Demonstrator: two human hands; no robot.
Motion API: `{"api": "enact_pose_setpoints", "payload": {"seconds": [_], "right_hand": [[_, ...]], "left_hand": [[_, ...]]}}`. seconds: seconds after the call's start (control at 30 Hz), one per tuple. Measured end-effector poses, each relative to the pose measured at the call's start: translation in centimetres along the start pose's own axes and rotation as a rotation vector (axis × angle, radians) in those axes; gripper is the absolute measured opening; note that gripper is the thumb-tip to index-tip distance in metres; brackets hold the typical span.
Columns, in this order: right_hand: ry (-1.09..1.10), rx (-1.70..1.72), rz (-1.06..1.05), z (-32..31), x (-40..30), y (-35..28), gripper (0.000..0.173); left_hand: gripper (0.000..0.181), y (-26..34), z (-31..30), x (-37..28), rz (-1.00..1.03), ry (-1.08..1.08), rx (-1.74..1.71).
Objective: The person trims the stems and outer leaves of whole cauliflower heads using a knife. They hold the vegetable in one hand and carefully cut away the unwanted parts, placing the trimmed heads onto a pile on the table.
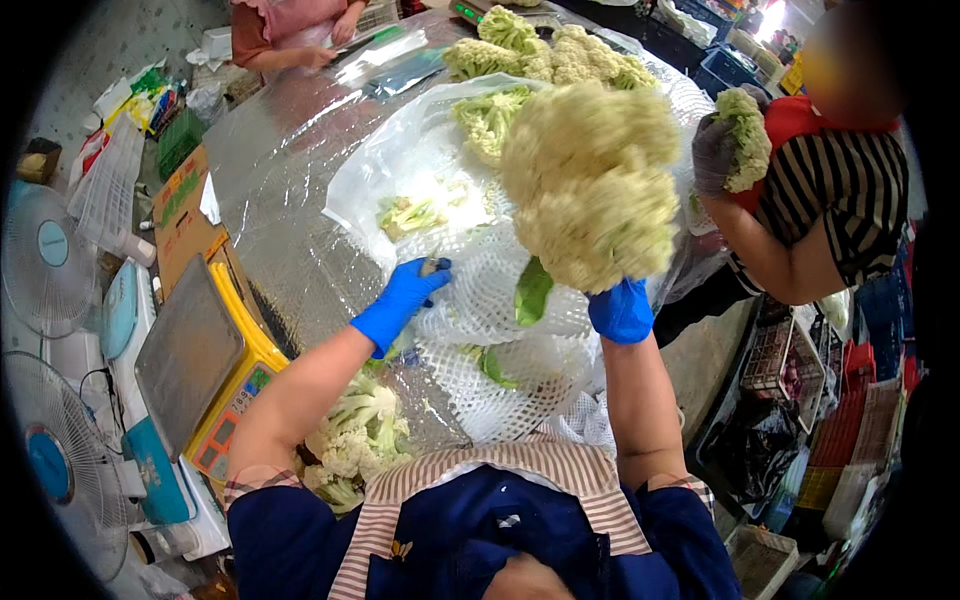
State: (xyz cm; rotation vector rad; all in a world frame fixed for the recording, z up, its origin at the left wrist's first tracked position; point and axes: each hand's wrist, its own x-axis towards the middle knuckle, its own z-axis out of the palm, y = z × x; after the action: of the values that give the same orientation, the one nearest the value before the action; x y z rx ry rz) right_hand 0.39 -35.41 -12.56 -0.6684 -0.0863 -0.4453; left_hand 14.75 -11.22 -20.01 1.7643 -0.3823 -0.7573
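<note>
My right hand (pixel 622 311), in a blue glove, is closed beneath a large, motion-blurred cauliflower head (pixel 592 187) and holds it up over the table. A green leaf (pixel 533 291) hangs at its lower left. My left hand (pixel 409 296), also gloved in blue, has its fingers curled around a small object at the thumb, probably a knife handle; its blade cannot be made out. White foam netting (pixel 495 285) lies between and below my hands. Beyond it, cut cauliflower trimmings (pixel 412 217) rest on a white plastic bag (pixel 360 180). Cauliflower pieces (pixel 360 431) are near my left elbow.
More cauliflower (pixel 555 56) is heaped at the table's far side. A yellow weighing scale (pixel 247 360) stands left, beside fans (pixel 52 240). A co-worker at right holds a cauliflower piece (pixel 742 139); another person's hand (pixel 319 58) is at the far left edge. Crates (pixel 787 367) stand right.
</note>
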Motion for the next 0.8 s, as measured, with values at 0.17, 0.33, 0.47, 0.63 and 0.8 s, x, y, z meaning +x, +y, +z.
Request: {"api": "enact_pose_setpoints", "payload": {"seconds": [0.17,0.33,0.47,0.63,0.8], "right_hand": [[-0.044,0.277,0.192,-1.9,-0.6,5.0,0.047],[-0.046,0.530,0.464,-1.6,-6.3,11.2,0.048],[-0.056,0.657,0.579,-0.6,-8.2,13.9,0.049],[-0.073,0.708,0.622,-0.1,-7.4,15.0,0.050],[-0.095,0.731,0.660,0.3,-6.8,15.7,0.051]], "left_hand": [[0.032,6.1,-2.8,-3.5,-0.021,0.072,-0.211],[0.021,7.4,-5.5,-10.5,0.005,0.190,-0.062],[0.014,6.2,-5.8,-14.1,0.059,0.282,0.200],[0.021,6.6,-5.4,-16.2,0.084,0.337,0.277],[0.032,7.7,-4.6,-15.7,0.118,0.349,-0.098]]}}
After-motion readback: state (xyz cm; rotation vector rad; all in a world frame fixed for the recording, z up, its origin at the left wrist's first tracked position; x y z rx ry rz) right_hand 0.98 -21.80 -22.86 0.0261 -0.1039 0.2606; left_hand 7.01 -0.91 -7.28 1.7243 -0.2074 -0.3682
